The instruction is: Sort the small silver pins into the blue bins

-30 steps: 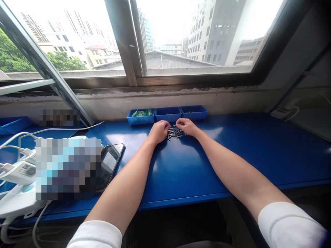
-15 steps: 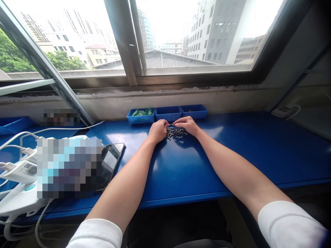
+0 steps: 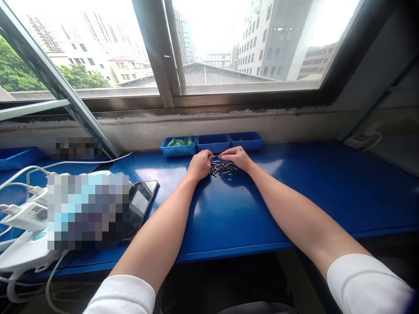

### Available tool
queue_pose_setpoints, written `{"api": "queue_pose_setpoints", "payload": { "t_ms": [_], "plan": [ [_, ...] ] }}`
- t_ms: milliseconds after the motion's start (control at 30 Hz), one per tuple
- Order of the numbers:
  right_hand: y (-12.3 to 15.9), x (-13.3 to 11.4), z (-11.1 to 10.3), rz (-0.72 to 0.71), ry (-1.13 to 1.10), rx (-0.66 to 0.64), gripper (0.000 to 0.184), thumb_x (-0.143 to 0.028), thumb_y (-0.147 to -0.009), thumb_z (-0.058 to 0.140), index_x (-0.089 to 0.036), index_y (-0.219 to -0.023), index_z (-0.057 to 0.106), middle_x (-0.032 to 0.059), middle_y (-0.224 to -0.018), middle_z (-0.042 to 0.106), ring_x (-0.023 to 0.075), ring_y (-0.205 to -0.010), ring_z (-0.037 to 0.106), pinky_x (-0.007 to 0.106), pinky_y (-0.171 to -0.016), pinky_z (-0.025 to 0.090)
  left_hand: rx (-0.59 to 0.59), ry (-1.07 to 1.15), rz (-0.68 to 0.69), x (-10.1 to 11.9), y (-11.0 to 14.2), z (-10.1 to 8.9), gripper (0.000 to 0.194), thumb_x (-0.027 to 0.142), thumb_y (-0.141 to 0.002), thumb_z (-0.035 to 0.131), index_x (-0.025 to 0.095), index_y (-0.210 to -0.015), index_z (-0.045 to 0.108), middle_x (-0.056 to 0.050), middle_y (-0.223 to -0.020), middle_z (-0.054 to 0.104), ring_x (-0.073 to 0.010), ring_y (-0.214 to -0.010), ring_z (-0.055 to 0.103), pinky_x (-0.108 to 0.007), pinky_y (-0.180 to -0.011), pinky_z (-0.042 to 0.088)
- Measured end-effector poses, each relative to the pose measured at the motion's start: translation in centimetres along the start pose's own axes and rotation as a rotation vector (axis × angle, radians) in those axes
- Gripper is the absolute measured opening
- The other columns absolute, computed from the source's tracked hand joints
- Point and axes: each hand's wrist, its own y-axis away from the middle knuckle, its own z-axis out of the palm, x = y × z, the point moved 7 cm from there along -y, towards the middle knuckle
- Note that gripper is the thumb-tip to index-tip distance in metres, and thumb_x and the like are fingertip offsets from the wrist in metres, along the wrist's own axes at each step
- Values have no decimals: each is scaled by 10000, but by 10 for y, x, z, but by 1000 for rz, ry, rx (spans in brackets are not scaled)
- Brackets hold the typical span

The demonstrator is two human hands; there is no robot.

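A loose pile of small dark metal pins or screws (image 3: 222, 168) lies on the blue workbench (image 3: 229, 209). My left hand (image 3: 200, 165) rests at the pile's left side with its fingers curled. At the far side of the pile, my right hand (image 3: 237, 158) reaches in from the right, and its fingertips come close to the left hand. Both hands touch or nearly touch the pile. The frame does not show whether either hand pinches a piece.
Along the wall stand a blue bin of green items (image 3: 178, 147), a blue bin (image 3: 213, 143), and a blue bin with a few small pieces (image 3: 246, 141). On the left lie a phone (image 3: 139, 205), a white power strip (image 3: 26, 216), and cables.
My right hand has moved slightly left over the pile, closing the gap between my fingertips. The view has shifted slightly.
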Motion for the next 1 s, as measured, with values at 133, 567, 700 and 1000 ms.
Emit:
{"api": "queue_pose_setpoints", "payload": {
  "t_ms": [133,567,700,1000],
  "plan": [
    [0,-2,-1,-1,1,-1,197,-306,-623,697,-166,-743,765,50,-777,739,219,-796,662,325,-792,495,0,21,-3,0,1,-1,204,228,-902,406,192,-894,606,-74,-939,662,-212,-861,601,-315,-768,456],
    [2,-7,-4,-6,-43,34,194,-302,-643,673,-189,-772,763,39,-809,742,228,-860,669,343,-860,495,-13,10,-45,2,1,-3,269,280,-928,374,198,-1029,609,-74,-1055,656,-208,-992,595,-312,-881,449],
    [1,-5,-19,-42,44,220,217,-279,-670,632,-193,-826,755,40,-879,738,230,-913,661,342,-879,494,-12,12,-111,-4,1,-3,331,315,-930,375,167,-1146,576,-98,-1165,629,-223,-1078,571,-330,-935,432],
    [3,0,-56,74,713,550,583,-256,-718,529,-188,-1297,542,98,-1213,614,306,-1207,432,503,-1003,336,-80,-19,-142,-7,3,3,374,365,-926,369,161,-1160,576,-112,-1184,618,-245,-1096,564,-354,-949,423]
  ]
}}
